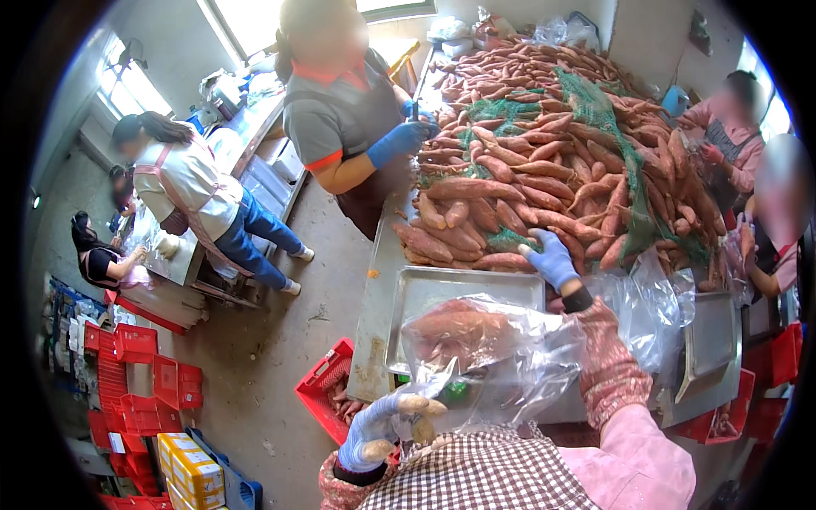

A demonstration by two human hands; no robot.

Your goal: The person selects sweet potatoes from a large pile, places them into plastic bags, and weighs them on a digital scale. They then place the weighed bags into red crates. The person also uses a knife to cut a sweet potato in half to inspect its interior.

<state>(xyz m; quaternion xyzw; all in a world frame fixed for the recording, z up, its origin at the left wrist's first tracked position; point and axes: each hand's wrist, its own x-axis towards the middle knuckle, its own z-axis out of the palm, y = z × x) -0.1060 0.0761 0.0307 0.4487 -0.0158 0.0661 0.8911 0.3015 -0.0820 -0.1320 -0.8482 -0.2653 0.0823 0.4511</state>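
Observation:
In front of me a clear plastic bag [535,360] with several reddish sweet potatoes [459,328] in it lies over a metal tray [408,287]. My left hand [370,430], in a pale blue glove with tan fingertips, grips loose film of this bag near my checked apron; plastic partly covers its fingers. Beyond the tray, my right hand [553,258] reaches to the near edge of a large sweet potato pile [542,169]. It wears a matching glove, its fingers are spread, and I see nothing held in it.
Green netting [628,172] lies across the pile. More clear bags [644,309] and a second metal tray [711,331] are at right. A red crate [328,382] stands below the table's left edge. A blue-gloved person [357,115] stands across; others work at right and far left.

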